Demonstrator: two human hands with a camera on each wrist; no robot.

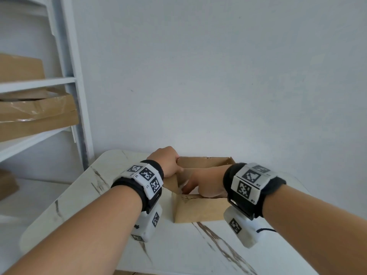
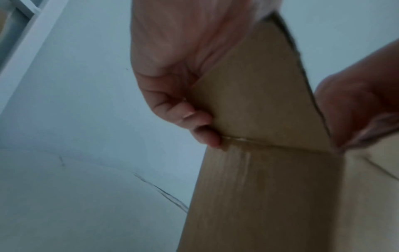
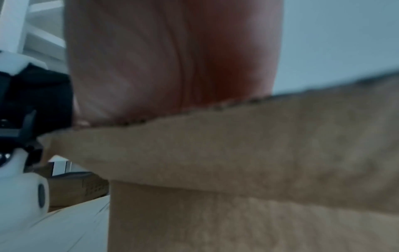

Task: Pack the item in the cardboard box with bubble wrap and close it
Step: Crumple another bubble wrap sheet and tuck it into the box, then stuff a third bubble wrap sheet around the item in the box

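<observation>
An open brown cardboard box (image 1: 198, 211) stands on the white marble-look table (image 1: 178, 253). My left hand (image 1: 166, 161) grips the box's upright left flap (image 1: 173, 183). In the left wrist view its fingers (image 2: 194, 119) curl over the edge of that flap (image 2: 259, 95). My right hand (image 1: 206, 183) reaches down into the box over the near flap (image 3: 237, 141), next to a bit of pale material (image 1: 184, 186). The palm (image 3: 151, 68) shows in the right wrist view, but the fingers are hidden inside. The item and the bubble wrap cannot be made out.
A white shelf unit (image 1: 39, 82) at the left holds several flat cardboard boxes (image 1: 35, 114). A plain white wall stands right behind the table. Bare tabletop lies in front of the box and to its left.
</observation>
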